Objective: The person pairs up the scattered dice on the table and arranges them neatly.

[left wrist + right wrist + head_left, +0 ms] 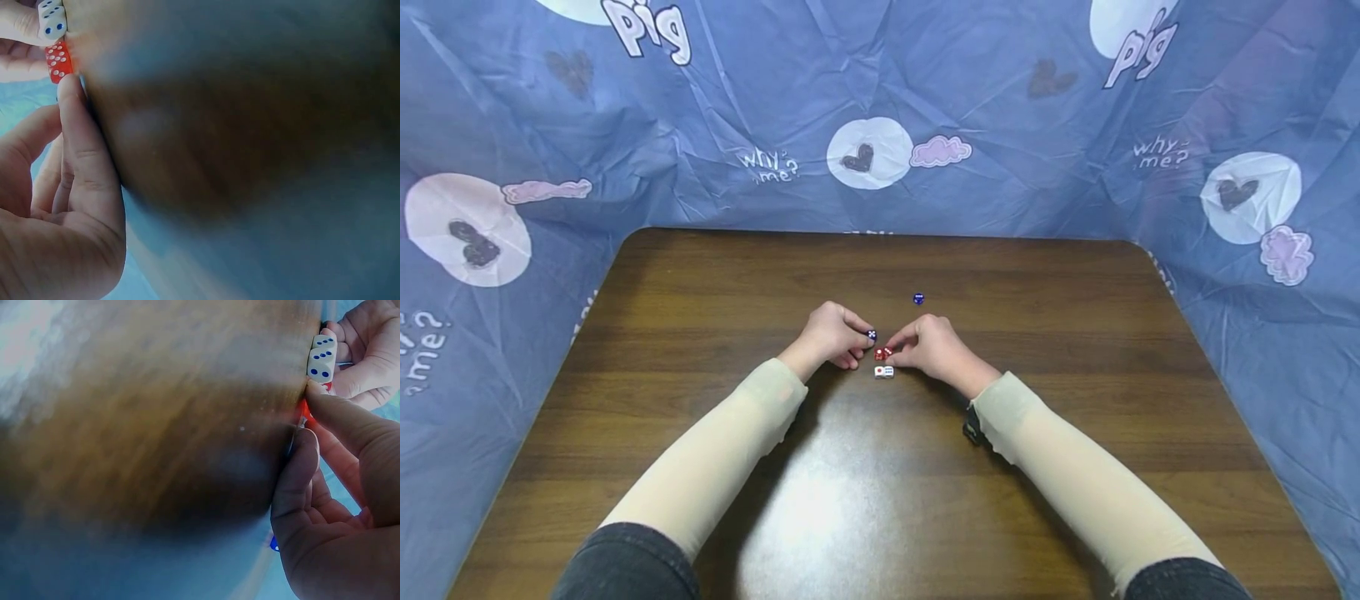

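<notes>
Near the middle of the wooden table, my left hand (pixel 833 335) pinches a blue die (pixel 872 335) at its fingertips; its thumb and fingers hide most of it in the left wrist view. My right hand (pixel 934 348) grips a red die (pixel 888 352) between thumb and finger. Another red die (pixel 878 354) lies just left of that one, touching or nearly so. On the near side of the red dice, two white dice (pixel 53 28) with blue pips facing the wrist cameras sit side by side. Farther back lies a second blue die (pixel 918 298), apart from both hands.
The brown wooden table (pixel 1037 467) has rounded far corners. Behind and beside it hangs a blue printed cloth (pixel 1000 100). A black strap or device (pixel 972 425) shows at the right wrist, by the pale sleeve (pixel 1060 450).
</notes>
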Demonstrator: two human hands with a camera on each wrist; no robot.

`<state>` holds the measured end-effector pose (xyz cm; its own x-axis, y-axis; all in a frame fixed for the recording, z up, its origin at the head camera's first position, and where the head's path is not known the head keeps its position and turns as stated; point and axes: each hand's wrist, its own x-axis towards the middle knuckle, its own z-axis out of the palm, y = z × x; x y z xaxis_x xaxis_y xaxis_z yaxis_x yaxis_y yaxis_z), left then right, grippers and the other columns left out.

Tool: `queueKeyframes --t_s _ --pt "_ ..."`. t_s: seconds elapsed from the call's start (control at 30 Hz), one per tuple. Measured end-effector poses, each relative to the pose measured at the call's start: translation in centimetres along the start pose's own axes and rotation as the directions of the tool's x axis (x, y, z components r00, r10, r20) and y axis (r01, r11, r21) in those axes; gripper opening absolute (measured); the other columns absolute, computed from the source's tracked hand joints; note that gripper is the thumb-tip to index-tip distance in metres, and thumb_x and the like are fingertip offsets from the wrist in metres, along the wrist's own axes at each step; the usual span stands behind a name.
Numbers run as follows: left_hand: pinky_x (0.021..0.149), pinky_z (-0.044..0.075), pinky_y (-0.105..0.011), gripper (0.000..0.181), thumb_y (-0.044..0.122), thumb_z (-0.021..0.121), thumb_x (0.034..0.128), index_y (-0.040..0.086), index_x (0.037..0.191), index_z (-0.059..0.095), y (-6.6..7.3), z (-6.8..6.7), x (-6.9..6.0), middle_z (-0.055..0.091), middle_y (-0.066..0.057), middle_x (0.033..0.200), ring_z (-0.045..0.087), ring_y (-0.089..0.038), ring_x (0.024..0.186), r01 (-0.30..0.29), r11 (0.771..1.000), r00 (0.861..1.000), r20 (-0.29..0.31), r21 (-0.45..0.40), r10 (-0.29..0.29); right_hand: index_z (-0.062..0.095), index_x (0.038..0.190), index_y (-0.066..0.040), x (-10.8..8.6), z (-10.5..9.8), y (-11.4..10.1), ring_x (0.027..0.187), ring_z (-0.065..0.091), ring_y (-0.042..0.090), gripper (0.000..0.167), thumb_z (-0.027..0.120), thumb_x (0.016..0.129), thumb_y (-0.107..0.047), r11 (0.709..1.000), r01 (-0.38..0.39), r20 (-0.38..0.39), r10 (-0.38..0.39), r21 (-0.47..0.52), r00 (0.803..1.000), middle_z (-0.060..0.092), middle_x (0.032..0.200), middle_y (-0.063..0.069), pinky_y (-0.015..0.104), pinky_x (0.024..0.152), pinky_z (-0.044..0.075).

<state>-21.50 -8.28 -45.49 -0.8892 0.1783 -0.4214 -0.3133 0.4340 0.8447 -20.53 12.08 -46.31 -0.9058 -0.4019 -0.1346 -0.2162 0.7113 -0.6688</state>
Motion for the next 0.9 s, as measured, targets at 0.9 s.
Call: queueKeyframes --t_s 0.9 --pt "0.049 0.060 -0.036 0.016 0.003 0.081 0.0866 0.004 0.102 0.080 0.11 0.70 0.78 0.070 -0.017 0.068 0.066 -0.022 0.048 -0.031 0.998 0.999 -0.021 0.060 0.033 0.083 0.096 -0.017 0.08 0.05 0.10 0.069 0.063 0.008 0.017 0.089 0.082 -0.023 1.000 -0.010 0.001 0.010 0.014 1.000 0.071 0.072 -0.011 0.028 0.062 0.051"
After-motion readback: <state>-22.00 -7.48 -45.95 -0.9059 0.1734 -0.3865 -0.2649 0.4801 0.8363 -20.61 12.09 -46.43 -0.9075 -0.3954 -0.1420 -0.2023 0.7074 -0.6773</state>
